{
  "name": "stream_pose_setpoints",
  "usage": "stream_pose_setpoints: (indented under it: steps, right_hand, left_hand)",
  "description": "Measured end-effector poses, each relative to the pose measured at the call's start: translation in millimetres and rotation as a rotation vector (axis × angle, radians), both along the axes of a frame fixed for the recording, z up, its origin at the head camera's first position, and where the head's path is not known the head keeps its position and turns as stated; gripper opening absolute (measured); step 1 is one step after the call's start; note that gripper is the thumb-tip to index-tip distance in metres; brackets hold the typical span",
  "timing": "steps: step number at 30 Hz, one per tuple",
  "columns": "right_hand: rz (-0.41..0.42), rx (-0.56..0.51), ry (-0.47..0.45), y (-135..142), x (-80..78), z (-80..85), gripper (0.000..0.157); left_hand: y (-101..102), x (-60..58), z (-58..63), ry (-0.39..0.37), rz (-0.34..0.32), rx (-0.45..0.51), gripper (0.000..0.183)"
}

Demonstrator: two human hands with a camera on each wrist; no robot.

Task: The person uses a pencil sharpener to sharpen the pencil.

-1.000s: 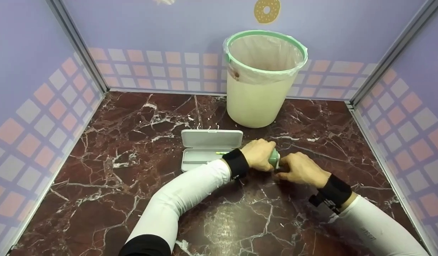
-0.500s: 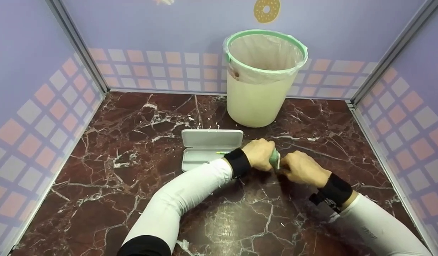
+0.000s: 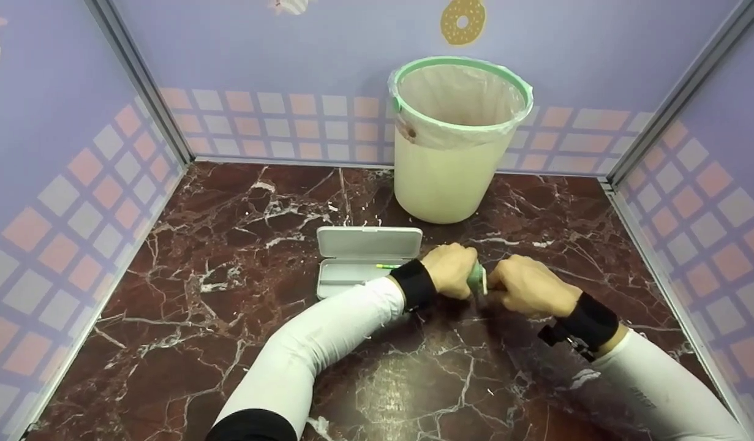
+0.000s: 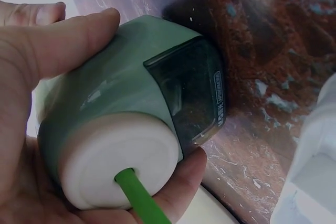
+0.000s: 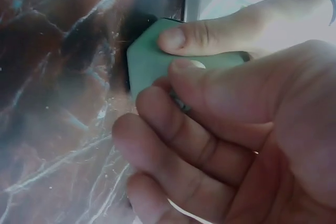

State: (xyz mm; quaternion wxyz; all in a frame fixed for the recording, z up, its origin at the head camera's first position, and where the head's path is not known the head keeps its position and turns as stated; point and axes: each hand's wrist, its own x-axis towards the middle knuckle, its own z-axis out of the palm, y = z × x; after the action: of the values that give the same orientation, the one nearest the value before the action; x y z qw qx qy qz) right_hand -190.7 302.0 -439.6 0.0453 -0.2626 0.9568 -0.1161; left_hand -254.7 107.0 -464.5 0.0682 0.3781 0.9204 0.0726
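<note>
My left hand [image 3: 450, 269] grips a green pencil sharpener [image 4: 121, 77] around its body, just above the table. The sharpener has a dark see-through shavings window [image 4: 194, 87] and a round whitish face. A green pencil [image 4: 140, 198] sticks out of the hole in that face, towards the left wrist. At the sharpener's opposite end is my right hand [image 3: 530, 285], its thumb and curled fingers pinching the crank; the crank is mostly hidden, with a cream bit [image 5: 198, 64] showing by the thumb. An open pale grey pencil case [image 3: 369, 243] lies behind the left forearm.
A cream waste bin [image 3: 444, 177] with a green rim and clear liner stands at the back. The marbled dark red table [image 3: 229, 343] bears small white scraps near the case. Patterned walls enclose the back and both sides.
The right hand's fingers have shifted slightly at the crank end and its wrist has turned a little. The left hand keeps its grip on the sharpener. The head view has tilted slightly.
</note>
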Motion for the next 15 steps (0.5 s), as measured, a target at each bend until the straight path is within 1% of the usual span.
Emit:
stream_pose_setpoints:
  steps: [7,12,15]
  right_hand:
    - [-0.021,0.005,0.055,1,-3.8,15.3,0.03]
    - [-0.02,0.009,0.055,1,-4.2,16.4,0.036]
    - [-0.017,0.01,0.07,1,-5.1,17.2,0.038]
  left_hand:
    - [0,0.9,1.4,0.021,0.005,0.009,0.045]
    - [-1,1.3,1.7,0.015,-0.011,0.01,0.046]
    - [-1,0.4,2.4,0.013,-0.017,0.01,0.047]
